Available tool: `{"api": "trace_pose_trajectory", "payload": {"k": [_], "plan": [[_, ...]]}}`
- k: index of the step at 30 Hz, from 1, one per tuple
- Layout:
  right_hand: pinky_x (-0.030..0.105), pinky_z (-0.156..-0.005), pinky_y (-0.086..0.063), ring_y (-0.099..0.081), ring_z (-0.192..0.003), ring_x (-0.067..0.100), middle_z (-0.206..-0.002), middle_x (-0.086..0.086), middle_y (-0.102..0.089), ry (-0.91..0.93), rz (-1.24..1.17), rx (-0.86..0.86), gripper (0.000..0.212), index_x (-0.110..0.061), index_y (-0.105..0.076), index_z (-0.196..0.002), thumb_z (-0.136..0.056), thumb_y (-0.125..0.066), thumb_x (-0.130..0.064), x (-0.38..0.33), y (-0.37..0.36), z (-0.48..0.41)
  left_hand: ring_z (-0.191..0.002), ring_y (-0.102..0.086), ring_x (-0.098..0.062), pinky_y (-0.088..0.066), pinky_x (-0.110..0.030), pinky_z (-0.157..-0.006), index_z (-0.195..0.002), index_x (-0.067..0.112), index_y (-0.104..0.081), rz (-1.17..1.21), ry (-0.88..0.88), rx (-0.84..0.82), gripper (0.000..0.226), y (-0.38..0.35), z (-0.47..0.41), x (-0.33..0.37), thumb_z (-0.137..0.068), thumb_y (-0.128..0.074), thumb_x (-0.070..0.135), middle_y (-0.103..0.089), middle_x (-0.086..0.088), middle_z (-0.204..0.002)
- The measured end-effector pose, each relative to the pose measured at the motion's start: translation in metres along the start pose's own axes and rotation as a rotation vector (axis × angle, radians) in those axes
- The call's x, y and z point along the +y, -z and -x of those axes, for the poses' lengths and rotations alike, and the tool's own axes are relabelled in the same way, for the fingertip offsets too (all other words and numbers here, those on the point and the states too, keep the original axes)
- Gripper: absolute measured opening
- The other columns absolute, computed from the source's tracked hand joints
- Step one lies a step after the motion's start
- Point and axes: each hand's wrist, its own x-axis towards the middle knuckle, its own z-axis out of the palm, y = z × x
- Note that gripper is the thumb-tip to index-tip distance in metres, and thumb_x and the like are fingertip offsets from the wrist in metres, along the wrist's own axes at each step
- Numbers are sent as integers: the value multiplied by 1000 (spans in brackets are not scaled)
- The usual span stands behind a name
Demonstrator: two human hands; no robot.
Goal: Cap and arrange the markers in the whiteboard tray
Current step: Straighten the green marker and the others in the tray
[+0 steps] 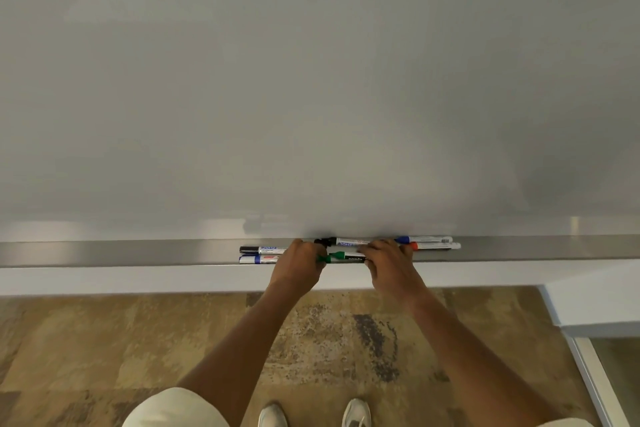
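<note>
Nearest the camera, a pale cap brim (175, 406) and two white shoes (313, 414) stood on the mottled brown floor (86, 340), and both bare forearms reached up to the whiteboard tray (138, 251). The left hand (299, 265) had its grip closed around a green cap (322, 259), held just off the open end of the green marker (346, 257), whose barrel the right hand (389, 265) gripped over the tray's front edge. The step in hand appeared to be capping this green marker: cap and tip were lined up but not visibly joined. Next, the cap likely needed pressing straight on until seated, then the marker laying beside the others. In the tray lay a black marker (259, 249) and a blue marker (256, 259) at left, another black marker (341, 241) behind the hands, and a blue-capped marker (424, 239) and a red-capped marker (436, 246) at right.
</note>
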Motion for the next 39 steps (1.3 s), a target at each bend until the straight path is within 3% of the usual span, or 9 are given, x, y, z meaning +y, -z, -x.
{"api": "trace_pose_trajectory", "payload": {"k": [3,8,12,15,19,25,32,39], "plan": [[42,-88,-31,-50,-117,23,-118,-1,-62,3,-18,-33,33,-23,-66,-124,-96,-54,-11,1,-1,-3,-102,-68,-35,-56,-42,-88,-121,20,-75,11,-23,-11,26,2,-4,0,-96,-66,21,-72,-15,-112],[37,-82,-21,-53,-114,22,-113,-1,-61,-14,-85,-12,30,-21,-68,-122,-95,-57,-12,1,-1,-2,-96,-67,-32,-55,-39,-85,-115,20,-78,45,-31,-7,24,4,-4,1,-94,-68,19,-74,-13,-109],[42,-93,-27,-54,-116,22,-117,-1,-64,-23,-111,43,29,-19,-68,-121,-95,-58,-13,0,4,5,-90,-71,-29,-55,-32,-80,-113,19,-79,116,-9,30,22,8,0,1,-93,-71,19,-77,-11,-106],[41,-89,-30,-55,-113,24,-114,-1,-68,-4,-128,126,28,-20,-67,-119,-95,-57,-12,0,20,11,-90,-72,-20,-57,-29,-88,-110,14,-80,249,-38,71,21,23,4,2,-89,-76,14,-79,-7,-106],[43,-85,-46,-54,-103,22,-110,0,-66,81,-247,207,28,-16,-65,-123,-97,-55,-11,-3,61,18,-76,-72,0,-58,-17,-79,-104,13,-81,568,-48,162,18,56,17,6,-86,-81,11,-78,-1,-103],[42,-78,-60,-66,-92,17,-113,-7,-60,182,-465,286,29,-18,-63,-126,-99,-54,-14,-15,118,38,-89,-77,-15,-58,-21,-86,-103,15,-83,938,-80,158,20,104,44,23,-85,-80,7,-79,1,-104],[42,-79,-61,-64,-99,18,-115,-4,-64,227,-433,400,31,-14,-66,-124,-95,-60,-7,-31,142,48,-89,-77,-19,-57,-20,-86,-102,16,-83,1000,-145,188,21,129,57,38,-84,-81,6,-81,0,-98],[41,-82,-61,-64,-101,19,-117,-6,-61,241,-424,368,34,-13,-64,-127,-95,-60,-5,-35,143,57,-90,-77,-20,-59,-25,-88,-100,15,-83,975,-144,171,19,130,65,38,-83,-82,7,-82,0,-97]]}}
